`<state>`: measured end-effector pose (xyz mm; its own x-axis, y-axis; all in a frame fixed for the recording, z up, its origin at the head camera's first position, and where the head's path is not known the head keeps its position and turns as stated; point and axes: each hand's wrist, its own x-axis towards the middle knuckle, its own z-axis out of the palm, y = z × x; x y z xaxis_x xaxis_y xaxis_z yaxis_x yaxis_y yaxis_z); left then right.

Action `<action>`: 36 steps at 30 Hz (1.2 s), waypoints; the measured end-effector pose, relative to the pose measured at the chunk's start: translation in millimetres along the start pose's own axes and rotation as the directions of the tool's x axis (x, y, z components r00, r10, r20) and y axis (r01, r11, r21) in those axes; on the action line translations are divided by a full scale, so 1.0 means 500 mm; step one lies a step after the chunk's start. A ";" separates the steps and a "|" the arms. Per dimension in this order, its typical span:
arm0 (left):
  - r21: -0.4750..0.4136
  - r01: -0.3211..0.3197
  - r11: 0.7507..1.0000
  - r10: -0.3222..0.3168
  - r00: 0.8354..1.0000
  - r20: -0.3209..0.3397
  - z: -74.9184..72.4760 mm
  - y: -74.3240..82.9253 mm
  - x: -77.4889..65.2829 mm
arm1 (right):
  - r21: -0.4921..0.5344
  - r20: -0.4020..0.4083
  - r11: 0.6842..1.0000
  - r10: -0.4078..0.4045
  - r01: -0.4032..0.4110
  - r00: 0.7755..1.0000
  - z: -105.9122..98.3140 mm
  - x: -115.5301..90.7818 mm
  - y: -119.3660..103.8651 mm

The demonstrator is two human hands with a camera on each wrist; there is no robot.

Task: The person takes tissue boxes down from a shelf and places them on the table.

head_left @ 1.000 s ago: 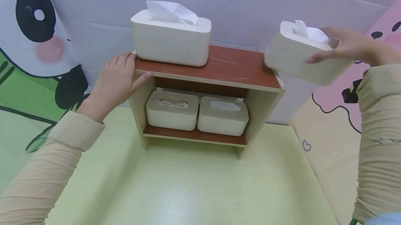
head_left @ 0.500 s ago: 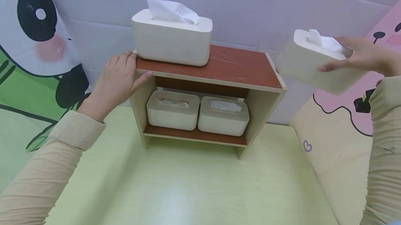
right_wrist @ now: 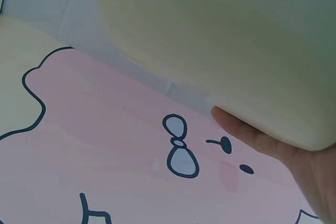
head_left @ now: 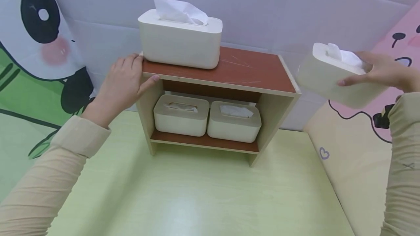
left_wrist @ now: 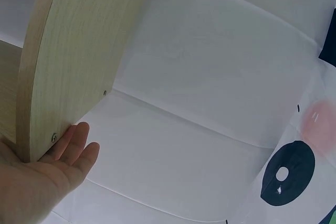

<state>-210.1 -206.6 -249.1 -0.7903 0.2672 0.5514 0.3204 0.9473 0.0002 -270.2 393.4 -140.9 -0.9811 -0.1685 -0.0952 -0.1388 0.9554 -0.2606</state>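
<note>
Cream tissue box [head_left: 328, 77] — tilted, white tissue [head_left: 350, 58] poking up — aloft just beside upright red-topped shelf [head_left: 252, 69].

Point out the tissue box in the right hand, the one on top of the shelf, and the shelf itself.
Held box [head_left: 328, 75], head view: its broad side, left of the thumb.
Top box [head_left: 180, 44], head view: middle of its front side.
Shelf [head_left: 254, 70], head view: bare part of its red-brown top.
</note>
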 end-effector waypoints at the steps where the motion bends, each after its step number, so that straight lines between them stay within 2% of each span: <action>1: 0.001 0.001 1.000 -0.001 1.000 0.002 -0.001 0.000 0.000 | 0.002 0.008 1.000 0.003 -0.003 1.000 0.005 0.000 0.003; 9: -0.004 0.006 1.000 -0.006 1.000 0.017 0.001 0.000 0.001 | 0.049 0.035 0.999 -0.017 0.016 0.999 0.051 -0.007 0.024; 19: -0.008 0.003 1.000 -0.003 1.000 -0.002 0.003 0.002 0.000 | 0.042 0.011 0.999 -0.010 0.009 1.000 0.107 -0.006 0.042; 27: -0.018 0.009 1.000 -0.009 1.000 0.017 0.002 0.004 0.001 | 0.082 -0.003 0.997 -0.004 0.005 1.000 0.161 0.001 0.062; 36: 0.002 -0.004 1.000 0.005 1.000 -0.021 0.004 0.001 0.000 | 0.084 0.023 0.996 -0.011 0.009 1.000 0.219 0.006 0.079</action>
<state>-210.8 -205.8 -250.8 -0.7778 0.2678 0.5687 0.3228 0.9464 -0.0041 -264.0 404.2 -256.6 -0.9762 -0.1845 -0.1142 -0.1358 0.9300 -0.3416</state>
